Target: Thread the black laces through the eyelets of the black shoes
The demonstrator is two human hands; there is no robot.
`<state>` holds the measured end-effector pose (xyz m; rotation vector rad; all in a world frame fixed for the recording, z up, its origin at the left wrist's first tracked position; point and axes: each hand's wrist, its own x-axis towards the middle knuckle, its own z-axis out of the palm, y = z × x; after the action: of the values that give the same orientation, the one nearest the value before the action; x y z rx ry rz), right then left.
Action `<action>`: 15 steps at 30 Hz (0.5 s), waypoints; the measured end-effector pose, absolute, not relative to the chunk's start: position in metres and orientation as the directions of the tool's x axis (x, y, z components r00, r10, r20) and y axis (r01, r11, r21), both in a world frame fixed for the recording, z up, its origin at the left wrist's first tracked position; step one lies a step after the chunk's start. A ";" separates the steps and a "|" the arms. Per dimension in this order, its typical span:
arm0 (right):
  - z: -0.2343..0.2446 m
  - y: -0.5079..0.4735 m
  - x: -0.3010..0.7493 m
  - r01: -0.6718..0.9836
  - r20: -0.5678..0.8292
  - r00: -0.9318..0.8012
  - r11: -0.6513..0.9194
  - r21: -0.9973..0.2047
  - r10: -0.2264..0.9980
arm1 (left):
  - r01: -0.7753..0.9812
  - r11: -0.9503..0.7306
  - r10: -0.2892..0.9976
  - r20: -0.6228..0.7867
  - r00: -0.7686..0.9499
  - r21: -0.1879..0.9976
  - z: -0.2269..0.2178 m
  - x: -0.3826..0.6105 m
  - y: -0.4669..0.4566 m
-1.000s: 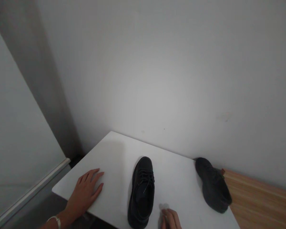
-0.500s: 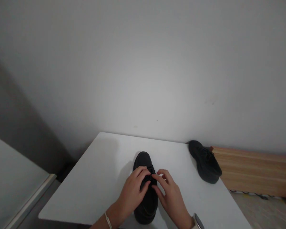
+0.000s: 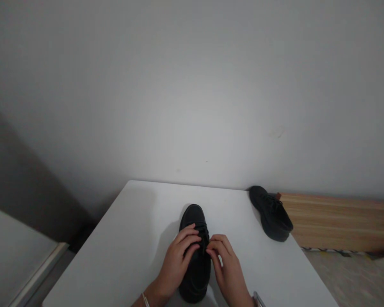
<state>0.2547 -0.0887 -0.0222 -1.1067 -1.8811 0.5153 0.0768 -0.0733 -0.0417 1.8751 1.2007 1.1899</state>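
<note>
A black lace-up shoe point(image 3: 195, 279) lies on the white table with its toe pointing away from me. My left hand point(image 3: 178, 256) rests along its left side, thumb and fingers closed at the laces. On the other side, my right hand point(image 3: 228, 265) pinches the shoelace point(image 3: 203, 244) between thumb and fingertips at the shoe's right edge. The dark lace is hard to make out against the black upper, and the fingers partly cover it. A second black shoe point(image 3: 271, 215), laced, sits at the table's far right corner.
The white table point(image 3: 128, 238) meets a plain grey wall point(image 3: 192, 106) at its back edge. Beyond its right side is a wood-grain board point(image 3: 336, 221) above the floor. At the lower left stands a white panel point(image 3: 16, 251) with a pale edge strip.
My right hand's fingers have drawn together into a pinch and moved slightly down, to the shoe's right edge. My left hand stays at the laces. The view has shifted a little.
</note>
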 end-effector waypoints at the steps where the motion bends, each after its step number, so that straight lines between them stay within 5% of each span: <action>1: -0.022 -0.092 0.256 0.481 0.485 -0.230 0.532 -0.697 0.844 | 0.365 -0.414 0.910 0.370 0.188 0.834 -0.042 0.077 -0.073; 15: -0.023 -0.104 0.270 0.436 0.563 -0.200 0.588 -0.682 0.802 | 0.280 -0.371 0.928 0.339 0.157 0.885 -0.031 0.074 -0.076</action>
<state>0.2704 -0.1040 -0.0226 -1.0055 -1.8313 0.4651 0.0745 -0.0763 -0.0315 1.7666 1.1559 1.2312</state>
